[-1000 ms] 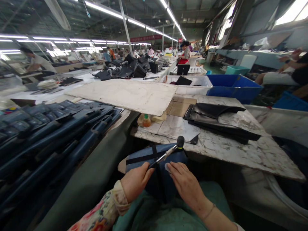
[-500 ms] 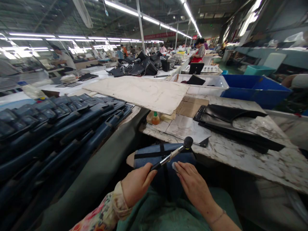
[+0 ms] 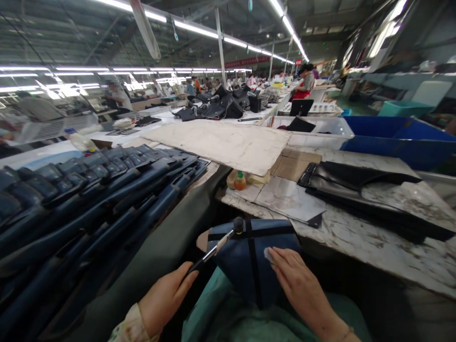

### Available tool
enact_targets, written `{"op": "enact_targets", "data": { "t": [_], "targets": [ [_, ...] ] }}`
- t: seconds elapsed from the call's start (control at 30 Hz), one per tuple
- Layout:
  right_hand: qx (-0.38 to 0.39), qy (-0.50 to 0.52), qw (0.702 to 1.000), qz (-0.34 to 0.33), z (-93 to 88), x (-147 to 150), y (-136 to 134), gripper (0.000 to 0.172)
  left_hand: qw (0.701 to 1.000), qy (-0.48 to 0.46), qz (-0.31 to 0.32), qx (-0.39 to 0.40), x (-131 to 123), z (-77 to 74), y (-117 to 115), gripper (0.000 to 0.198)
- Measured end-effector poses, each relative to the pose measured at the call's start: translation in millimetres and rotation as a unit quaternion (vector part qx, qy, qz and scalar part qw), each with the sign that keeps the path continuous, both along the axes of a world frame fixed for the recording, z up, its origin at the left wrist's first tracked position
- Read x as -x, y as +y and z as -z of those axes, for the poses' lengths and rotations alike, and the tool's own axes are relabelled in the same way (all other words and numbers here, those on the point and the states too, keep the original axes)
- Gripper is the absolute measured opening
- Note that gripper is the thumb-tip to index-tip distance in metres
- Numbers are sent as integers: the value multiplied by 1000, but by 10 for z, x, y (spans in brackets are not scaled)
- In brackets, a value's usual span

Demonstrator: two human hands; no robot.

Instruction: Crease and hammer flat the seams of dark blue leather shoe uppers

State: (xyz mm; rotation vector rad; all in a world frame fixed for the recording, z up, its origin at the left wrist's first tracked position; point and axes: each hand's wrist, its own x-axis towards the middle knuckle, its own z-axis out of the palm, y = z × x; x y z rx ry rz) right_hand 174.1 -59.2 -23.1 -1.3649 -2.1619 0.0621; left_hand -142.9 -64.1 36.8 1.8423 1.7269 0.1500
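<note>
My left hand (image 3: 166,297) is closed round the handle of a small hammer (image 3: 221,241); its dark round head rests over the top left of a navy blue fabric piece (image 3: 249,266) with black straps. That piece lies on my lap over a teal apron (image 3: 228,318). My right hand (image 3: 297,285) lies flat on the navy piece's right side, fingers stretched out and together.
A long pile of navy blue pieces (image 3: 81,199) fills the left. Ahead stands a worn white table (image 3: 356,232) with black leather pieces (image 3: 356,190), an orange bottle (image 3: 240,181) and a beige sheet (image 3: 228,142). Blue bins (image 3: 399,140) sit at the right. Other workers stand far off.
The hammer has swung left, its head moving from the piece's right top to its left top, and my left hand has dropped lower left. The camera view has shifted left.
</note>
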Motion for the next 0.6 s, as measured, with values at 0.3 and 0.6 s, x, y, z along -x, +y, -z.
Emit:
{"op": "enact_targets", "data": {
  "t": [0.3,0.6],
  "targets": [
    [21,92,990,108,-28,-407,272,36,983,1,11,-185,-570,-168,1648,39],
    [143,223,956,127,-23,-548,466,42,985,-29,-1,-168,-936,-104,2694,28]
  ]
}}
